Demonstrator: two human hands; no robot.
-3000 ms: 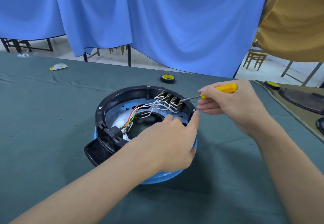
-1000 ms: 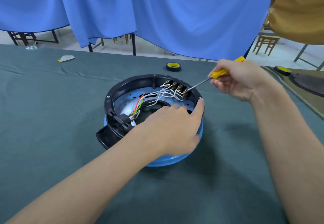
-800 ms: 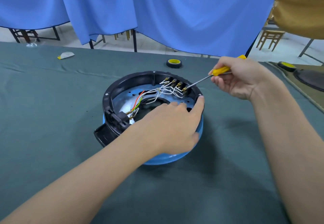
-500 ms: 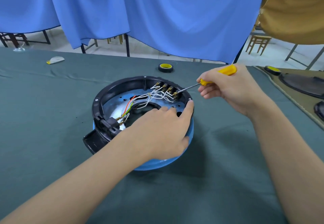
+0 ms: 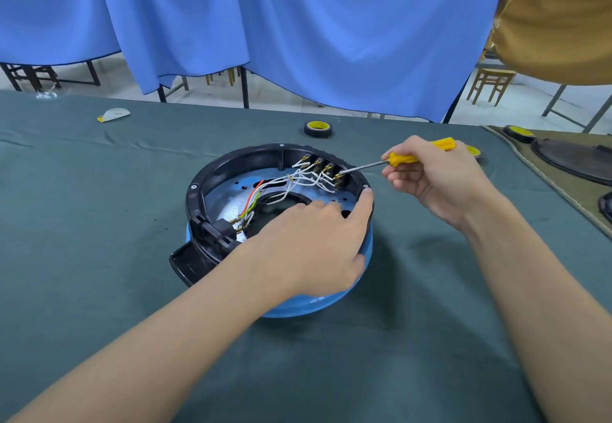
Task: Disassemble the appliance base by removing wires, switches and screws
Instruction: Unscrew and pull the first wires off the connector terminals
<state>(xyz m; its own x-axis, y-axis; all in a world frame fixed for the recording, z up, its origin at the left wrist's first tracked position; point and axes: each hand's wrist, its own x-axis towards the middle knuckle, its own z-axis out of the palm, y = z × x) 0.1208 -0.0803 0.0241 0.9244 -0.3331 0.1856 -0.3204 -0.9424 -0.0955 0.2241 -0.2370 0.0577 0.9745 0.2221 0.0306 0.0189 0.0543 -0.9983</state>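
Observation:
A round appliance base (image 5: pixel 212 174) lies upside down on the green cloth, with a black rim over a blue shell. Inside it, white wires (image 5: pixel 299 181) run to a row of black switches (image 5: pixel 323 166) at the far rim, and orange and green wires (image 5: pixel 252 202) lead to a black socket (image 5: pixel 217 229). My left hand (image 5: pixel 314 243) rests over the near right rim, thumb tip by a rim screw. My right hand (image 5: pixel 437 181) grips a yellow-handled screwdriver (image 5: pixel 407 157); its tip touches the rightmost switch terminal.
A roll of black tape with a yellow core (image 5: pixel 318 128) lies behind the base. A white scrap (image 5: pixel 114 114) sits far left. Black round parts (image 5: pixel 576 161) and another tape roll (image 5: pixel 518 132) lie on an olive cloth at right. Blue curtains hang behind the table.
The camera view has shifted a little. Both hands keep the same hold; the screwdriver tip stays at the rightmost switch terminal while its handle angle changes slightly.

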